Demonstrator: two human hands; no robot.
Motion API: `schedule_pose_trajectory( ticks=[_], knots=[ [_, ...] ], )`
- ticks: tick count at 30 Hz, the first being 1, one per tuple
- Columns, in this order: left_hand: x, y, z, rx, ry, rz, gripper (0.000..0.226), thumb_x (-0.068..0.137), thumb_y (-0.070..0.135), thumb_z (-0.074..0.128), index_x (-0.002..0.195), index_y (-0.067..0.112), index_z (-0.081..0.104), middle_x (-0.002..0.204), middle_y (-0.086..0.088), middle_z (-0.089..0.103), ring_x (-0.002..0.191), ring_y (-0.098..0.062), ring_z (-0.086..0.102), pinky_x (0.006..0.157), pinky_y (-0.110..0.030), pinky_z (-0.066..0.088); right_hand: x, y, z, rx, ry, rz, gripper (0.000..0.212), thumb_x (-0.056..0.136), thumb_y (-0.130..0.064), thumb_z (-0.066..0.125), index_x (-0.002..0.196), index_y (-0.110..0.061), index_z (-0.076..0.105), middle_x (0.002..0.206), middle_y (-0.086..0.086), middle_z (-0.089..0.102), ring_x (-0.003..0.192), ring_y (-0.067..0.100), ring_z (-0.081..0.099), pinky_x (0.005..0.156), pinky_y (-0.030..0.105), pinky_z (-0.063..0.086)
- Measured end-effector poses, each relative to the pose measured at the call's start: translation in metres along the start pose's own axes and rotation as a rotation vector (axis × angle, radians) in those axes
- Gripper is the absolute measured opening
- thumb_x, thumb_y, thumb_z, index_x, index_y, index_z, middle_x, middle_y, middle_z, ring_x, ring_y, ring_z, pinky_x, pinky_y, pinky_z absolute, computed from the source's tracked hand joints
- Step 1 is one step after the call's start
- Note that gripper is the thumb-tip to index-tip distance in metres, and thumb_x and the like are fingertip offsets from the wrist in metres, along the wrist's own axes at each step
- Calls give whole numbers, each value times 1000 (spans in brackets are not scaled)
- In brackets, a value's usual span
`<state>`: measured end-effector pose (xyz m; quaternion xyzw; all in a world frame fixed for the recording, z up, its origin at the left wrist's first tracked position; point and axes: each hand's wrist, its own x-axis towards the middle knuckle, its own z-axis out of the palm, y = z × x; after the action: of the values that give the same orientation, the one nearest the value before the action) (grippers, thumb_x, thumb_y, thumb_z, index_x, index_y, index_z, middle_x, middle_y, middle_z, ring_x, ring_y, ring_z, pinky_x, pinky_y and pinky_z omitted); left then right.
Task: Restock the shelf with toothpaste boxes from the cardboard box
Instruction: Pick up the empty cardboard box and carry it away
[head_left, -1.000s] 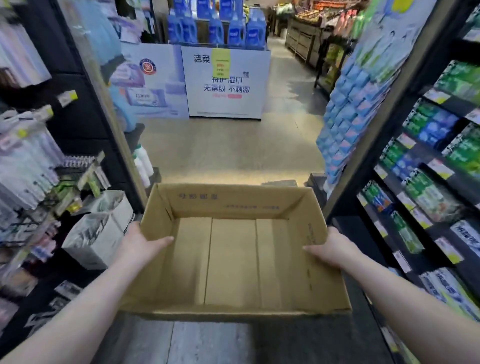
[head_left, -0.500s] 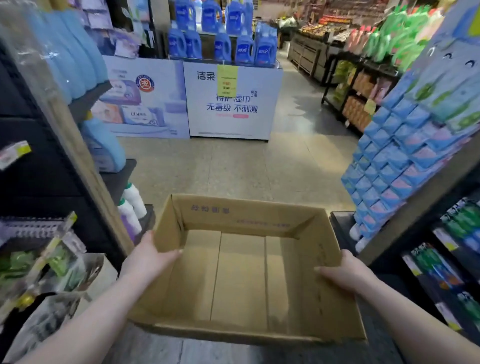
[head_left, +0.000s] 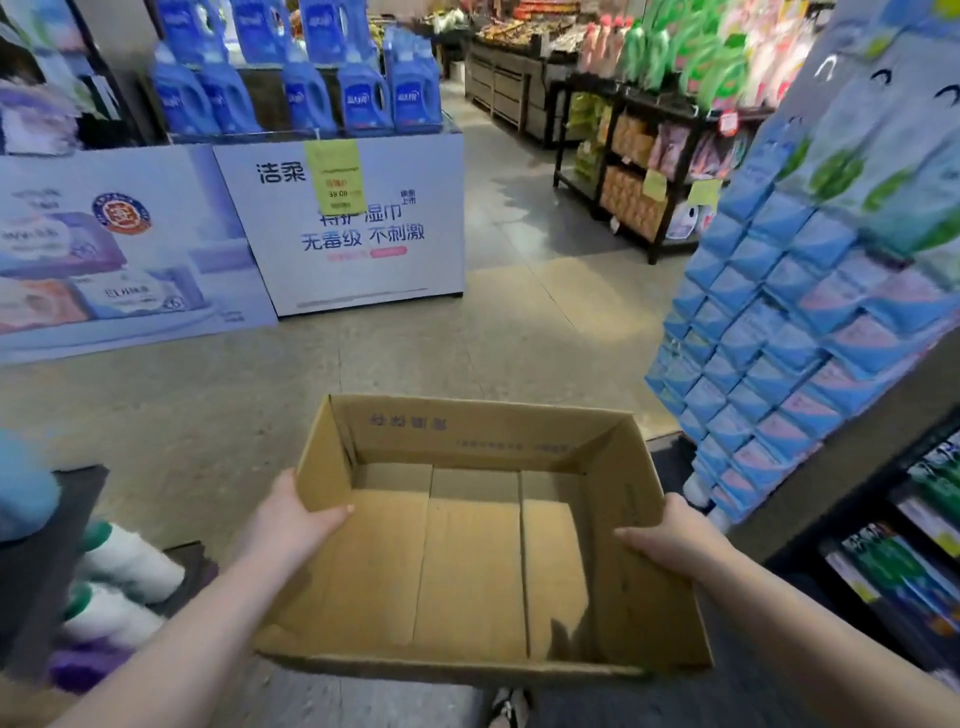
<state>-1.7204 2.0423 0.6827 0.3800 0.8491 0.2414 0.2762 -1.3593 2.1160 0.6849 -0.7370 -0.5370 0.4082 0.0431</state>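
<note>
Left hand (head_left: 291, 525) clasps the left wall of the open brown cardboard box (head_left: 467, 566), thumb hooked inside, while our right hand (head_left: 675, 540) clamps the right wall the same way; we judge the two-sided grip keeps the wide carton level at waist height. Its floor is bare, no toothpaste boxes inside. Green and blue toothpaste cartons (head_left: 904, 566) sit on the dark shelf (head_left: 852, 525) just to our right. Ahead, a white printed display stand (head_left: 353, 228) topped with blue detergent jugs (head_left: 363, 98) narrows the grey floor (head_left: 519, 332).
</note>
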Motion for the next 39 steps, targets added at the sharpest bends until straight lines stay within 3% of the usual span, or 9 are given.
schedule_pose_trajectory(
  ticks=[2, 6, 12, 19, 24, 28, 31, 35, 39],
  knots=[
    [38, 25, 5, 17, -4, -16, 81, 76, 39, 71, 140, 13, 29, 135, -16, 50, 117, -37, 52, 90, -47, 46, 35, -25, -13, -35, -1, 4, 65, 78, -37, 69, 130, -13, 37, 103, 3, 58, 86, 15, 58, 62, 25, 47],
    [116, 71, 12, 25, 3, -51, 82, 74, 41, 71, 140, 13, 31, 135, -16, 50, 116, -38, 52, 92, -49, 47, 100, -77, -37, -90, 31, 21, 72, 80, -38, 66, 136, -10, 30, 128, 12, 53, 111, 23, 57, 76, 30, 49],
    [220, 125, 25, 59, -14, -47, 82, 72, 43, 73, 137, 13, 34, 132, -16, 53, 113, -38, 54, 91, -49, 49, 189, -140, -65, -90, 52, 55, 68, 79, -37, 68, 132, -11, 35, 125, 10, 55, 110, 23, 58, 75, 28, 48],
    [371, 192, 45, 85, -85, 8, 86, 71, 42, 74, 139, 11, 31, 136, -17, 49, 119, -38, 50, 96, -50, 46, 296, -211, -76, -45, 97, 126, 69, 80, -37, 68, 134, -11, 35, 126, 12, 55, 110, 24, 58, 84, 32, 51],
    [483, 253, 56, 80, -204, 95, 87, 69, 36, 77, 140, 13, 30, 139, -17, 46, 120, -35, 51, 97, -50, 46, 365, -263, -82, 25, 151, 227, 69, 81, -36, 66, 135, -8, 33, 118, 11, 57, 88, 17, 57, 74, 28, 52],
    [552, 313, 73, 158, -263, 179, 87, 72, 34, 75, 140, 14, 26, 140, -16, 45, 120, -37, 51, 95, -50, 47, 407, -289, -96, 94, 202, 310, 69, 82, -35, 65, 136, -7, 31, 123, 13, 54, 97, 21, 57, 73, 27, 47],
    [593, 359, 98, 237, -324, 257, 86, 73, 41, 73, 140, 14, 26, 138, -15, 48, 116, -36, 54, 90, -48, 51, 441, -293, -111, 140, 235, 382, 70, 83, -38, 63, 136, -8, 29, 122, 12, 54, 90, 17, 52, 66, 22, 43],
    [646, 420, 146, 328, -382, 317, 90, 72, 44, 72, 141, 13, 24, 139, -16, 46, 110, -35, 57, 86, -46, 53, 497, -292, -132, 212, 259, 487, 68, 81, -41, 64, 133, -11, 31, 118, 9, 54, 89, 16, 51, 73, 27, 44],
    [693, 483, 204, 402, -434, 331, 95, 70, 45, 73, 143, 14, 20, 143, -15, 42, 103, -30, 61, 81, -43, 55, 560, -286, -154, 270, 242, 593, 69, 83, -42, 62, 134, -11, 28, 130, 10, 51, 109, 23, 56, 89, 32, 48]
  ],
)
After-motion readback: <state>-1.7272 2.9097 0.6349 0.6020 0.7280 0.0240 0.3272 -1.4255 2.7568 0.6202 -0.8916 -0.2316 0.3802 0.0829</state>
